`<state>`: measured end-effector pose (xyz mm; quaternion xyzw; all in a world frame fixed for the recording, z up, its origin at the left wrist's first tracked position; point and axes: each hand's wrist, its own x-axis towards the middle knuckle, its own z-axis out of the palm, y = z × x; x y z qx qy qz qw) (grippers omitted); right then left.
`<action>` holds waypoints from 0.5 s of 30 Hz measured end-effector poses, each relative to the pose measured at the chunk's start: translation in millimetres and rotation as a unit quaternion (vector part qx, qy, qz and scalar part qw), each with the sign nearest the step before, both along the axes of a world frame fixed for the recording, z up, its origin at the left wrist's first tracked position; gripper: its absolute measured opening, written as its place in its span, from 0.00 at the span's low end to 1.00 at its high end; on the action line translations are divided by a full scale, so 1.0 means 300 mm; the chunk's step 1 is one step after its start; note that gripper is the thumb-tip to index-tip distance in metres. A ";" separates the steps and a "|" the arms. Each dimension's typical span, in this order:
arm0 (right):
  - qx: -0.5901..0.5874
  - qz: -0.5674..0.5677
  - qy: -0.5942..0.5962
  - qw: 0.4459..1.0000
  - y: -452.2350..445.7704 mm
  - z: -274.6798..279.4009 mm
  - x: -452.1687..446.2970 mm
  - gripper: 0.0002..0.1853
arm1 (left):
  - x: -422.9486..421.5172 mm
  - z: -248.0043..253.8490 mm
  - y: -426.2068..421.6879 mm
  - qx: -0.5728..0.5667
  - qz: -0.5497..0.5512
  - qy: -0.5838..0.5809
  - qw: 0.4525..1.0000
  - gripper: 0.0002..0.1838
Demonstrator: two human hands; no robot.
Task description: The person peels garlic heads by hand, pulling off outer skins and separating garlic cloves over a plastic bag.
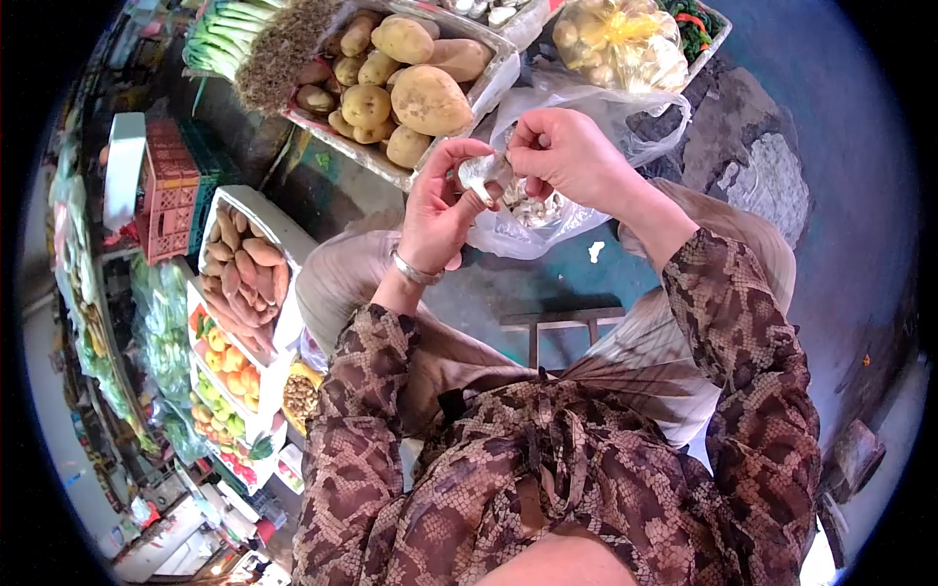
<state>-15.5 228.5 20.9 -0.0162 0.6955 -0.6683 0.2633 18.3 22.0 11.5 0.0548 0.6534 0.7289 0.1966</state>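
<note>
A whitish garlic bulb (481,176) is held between the thumb and fingers of my left hand (442,200). My right hand (567,156) is closed in a pinch at the bulb's right edge; what lies between those fingertips is too small to make out. Below both hands an open clear plastic bag (513,239) rests between my knees, with small whitish pieces (532,207) inside it. My right forearm passes over the bag's right side.
Ahead stands a foam box (376,166) of potatoes (430,101). A tied bag of pale round produce (620,44) sits at its right. On the left are a box of sweet potatoes (244,264), fruit trays and stacked crates (171,190). A low stool frame (562,317) shows between my legs.
</note>
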 end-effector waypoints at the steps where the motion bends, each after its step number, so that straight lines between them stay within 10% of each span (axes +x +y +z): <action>1: -0.001 -0.001 0.000 1.000 0.000 0.003 0.000 0.07 | -0.001 -0.006 0.002 -0.001 -0.001 0.000 1.000 0.20; 15: 0.295 0.080 0.318 0.897 0.027 -0.144 0.022 0.11 | -0.023 0.045 -0.009 0.142 0.021 -0.099 0.985 0.22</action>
